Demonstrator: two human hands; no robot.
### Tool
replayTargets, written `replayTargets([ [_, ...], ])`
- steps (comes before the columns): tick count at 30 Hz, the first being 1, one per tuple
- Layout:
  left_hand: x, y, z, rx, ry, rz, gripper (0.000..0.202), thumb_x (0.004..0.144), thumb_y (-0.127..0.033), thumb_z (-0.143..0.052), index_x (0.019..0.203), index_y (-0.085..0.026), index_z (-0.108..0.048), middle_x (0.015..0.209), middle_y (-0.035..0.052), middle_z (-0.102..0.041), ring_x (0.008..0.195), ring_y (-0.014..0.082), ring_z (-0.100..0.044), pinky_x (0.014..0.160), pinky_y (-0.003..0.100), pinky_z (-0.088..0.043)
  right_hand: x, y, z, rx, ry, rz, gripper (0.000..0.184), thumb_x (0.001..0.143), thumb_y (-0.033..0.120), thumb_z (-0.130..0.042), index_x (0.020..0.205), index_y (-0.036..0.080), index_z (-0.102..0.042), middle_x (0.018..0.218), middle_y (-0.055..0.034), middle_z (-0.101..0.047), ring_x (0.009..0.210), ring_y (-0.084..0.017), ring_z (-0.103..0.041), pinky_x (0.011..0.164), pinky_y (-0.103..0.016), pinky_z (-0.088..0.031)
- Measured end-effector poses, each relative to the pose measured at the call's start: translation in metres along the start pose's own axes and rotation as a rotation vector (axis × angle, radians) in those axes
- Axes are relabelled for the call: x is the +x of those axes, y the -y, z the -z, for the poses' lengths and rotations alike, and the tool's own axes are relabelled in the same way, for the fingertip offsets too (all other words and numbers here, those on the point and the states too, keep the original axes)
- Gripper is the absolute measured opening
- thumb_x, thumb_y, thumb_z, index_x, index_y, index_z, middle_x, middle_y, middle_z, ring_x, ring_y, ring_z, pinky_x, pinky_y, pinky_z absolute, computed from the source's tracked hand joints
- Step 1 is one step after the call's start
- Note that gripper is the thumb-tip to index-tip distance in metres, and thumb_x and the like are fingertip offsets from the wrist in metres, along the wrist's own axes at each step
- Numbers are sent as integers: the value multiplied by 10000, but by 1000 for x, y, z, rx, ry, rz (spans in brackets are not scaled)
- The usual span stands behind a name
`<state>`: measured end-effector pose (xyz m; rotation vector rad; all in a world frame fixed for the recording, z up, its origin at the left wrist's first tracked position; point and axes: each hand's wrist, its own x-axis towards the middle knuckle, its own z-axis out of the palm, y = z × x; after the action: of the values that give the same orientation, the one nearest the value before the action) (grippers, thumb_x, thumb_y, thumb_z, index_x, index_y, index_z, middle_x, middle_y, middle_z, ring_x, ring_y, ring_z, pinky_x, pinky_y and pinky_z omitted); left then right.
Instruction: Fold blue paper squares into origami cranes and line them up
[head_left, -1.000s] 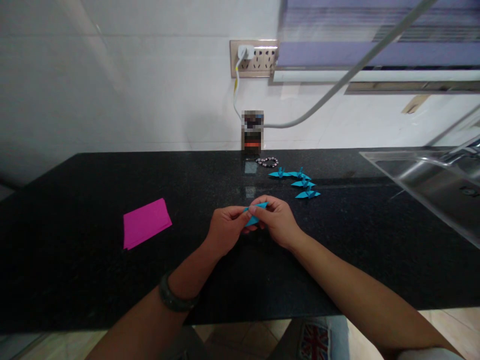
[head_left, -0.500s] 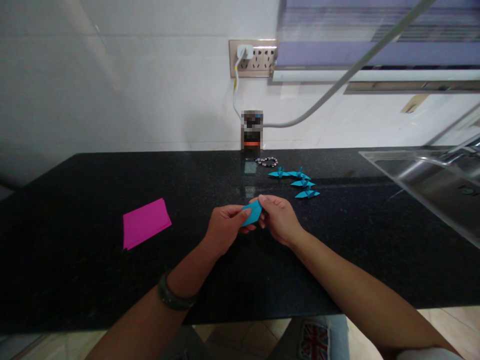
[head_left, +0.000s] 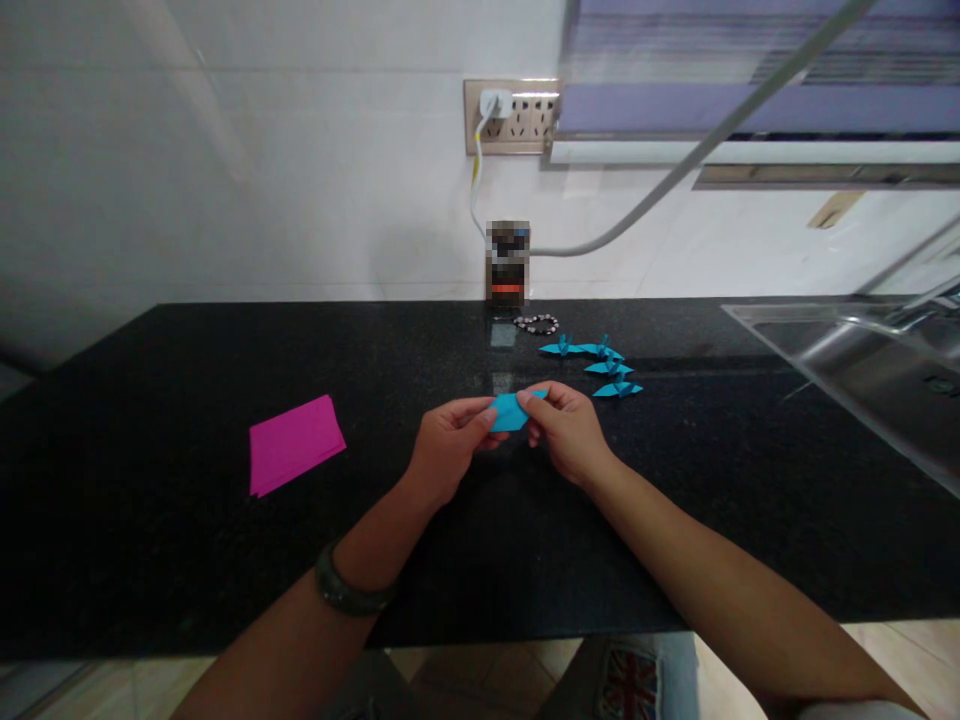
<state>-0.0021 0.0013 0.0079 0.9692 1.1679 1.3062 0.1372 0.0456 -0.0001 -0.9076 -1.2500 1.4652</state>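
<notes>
A small piece of folded blue paper [head_left: 509, 412] is held above the black counter between both hands. My left hand [head_left: 450, 440] pinches its left end, thumb on top and fingers beneath. At the opposite end, my right hand [head_left: 566, 425] grips the paper between thumb and fingers, and a pointed tip shows past the right thumb. Several blue paper cranes [head_left: 616, 389] stand just beyond my right hand. To the left lies a stack of pink paper sheets [head_left: 296, 445], apart from both hands.
A beaded bracelet [head_left: 538, 325] lies near the wall beside a pixelated upright object [head_left: 508, 265]. A grey cable [head_left: 645, 210] runs from it to the upper right. The steel sink [head_left: 862, 350] is set into the counter [head_left: 187, 570] at right. A socket panel [head_left: 517, 120] is on the wall.
The blue paper has turned to lie more level, and its pointed right tip now shows. My right hand has shifted slightly right, spreading the hands a little. The cranes and pink sheets stay put.
</notes>
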Motion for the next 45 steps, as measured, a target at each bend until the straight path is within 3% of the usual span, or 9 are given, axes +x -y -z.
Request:
replayTargets([
  [12, 4, 3, 4, 17, -157, -106, 248, 633, -340, -671, 760, -130, -634, 611, -2, -605, 554, 91, -537, 532, 208, -430, -4, 1, -3, -73, 66, -44, 199, 680, 317, -616, 743, 162, -507, 514, 43, -530, 430, -78, -489, 414, -199, -421],
  [15, 4, 3, 5, 62, -138, -113, 234, 642, -353, -658, 710, -131, -629, 590, -3, -588, 532, 89, -519, 514, 208, -411, -5, 2, -3, -65, 99, -47, 255, 652, 328, -642, 814, 171, -524, 537, 57, -523, 428, -74, -476, 403, -200, -418],
  [18, 3, 2, 5, 48, -99, -102, 255, 681, -384, -619, 665, -129, -611, 570, -4, -569, 520, 87, -508, 503, 210, -403, -6, 2, -3, -96, 148, -46, 233, 660, 364, -639, 711, 156, -546, 491, 51, -514, 396, -65, -449, 400, -199, -383],
  [24, 6, 1, 6, -171, -65, -9, 379, 735, -502, -508, 670, -133, -567, 577, 8, -560, 520, 100, -525, 438, 197, -395, -5, -1, -2, -123, 140, -47, 230, 681, 361, -628, 628, 161, -526, 442, 50, -487, 367, -68, -412, 397, -204, -327],
  [27, 9, 1, 8, -154, -82, 91, 529, 736, -608, -406, 801, -120, -599, 701, 67, -629, 519, 107, -550, 435, 203, -416, -3, -2, 3, -301, -37, 110, 210, 717, 368, -583, 654, 171, -550, 472, 34, -489, 409, -90, -424, 421, -225, -343],
  [30, 6, 1, 6, -73, 0, 168, 596, 718, -637, -402, 866, -98, -609, 798, 120, -655, 579, 132, -596, 506, 228, -461, -3, -1, 8, -599, -179, 486, 105, 735, 290, -563, 718, 196, -606, 660, -21, -560, 622, -143, -517, 572, -281, -423],
  [33, 2, 0, 2, -114, 134, 128, 513, 726, -573, -471, 873, -101, -608, 820, 111, -657, 697, 156, -619, 605, 250, -482, -6, 0, 12, -836, 8, 743, 148, 756, 204, -523, 858, 227, -628, 803, -53, -564, 751, -159, -525, 652, -299, -437],
  [38, 1, 0, 3, -197, 136, 63, 329, 736, -445, -550, 768, -120, -589, 731, 52, -641, 626, 123, -593, 592, 240, -468, -12, 4, 8, -1008, 289, 802, 212, 764, 274, -542, 959, 222, -606, 869, -66, -556, 777, -167, -521, 666, -302, -435],
  [45, 6, 4, 10, -164, 221, 148, 326, 756, -417, -535, 854, -115, -610, 773, 76, -647, 629, 131, -601, 613, 264, -482, -10, 3, 4, -874, 119, 698, 254, 771, 252, -540, 1020, 204, -556, 898, -73, -534, 720, -148, -518, 651, -298, -455],
])
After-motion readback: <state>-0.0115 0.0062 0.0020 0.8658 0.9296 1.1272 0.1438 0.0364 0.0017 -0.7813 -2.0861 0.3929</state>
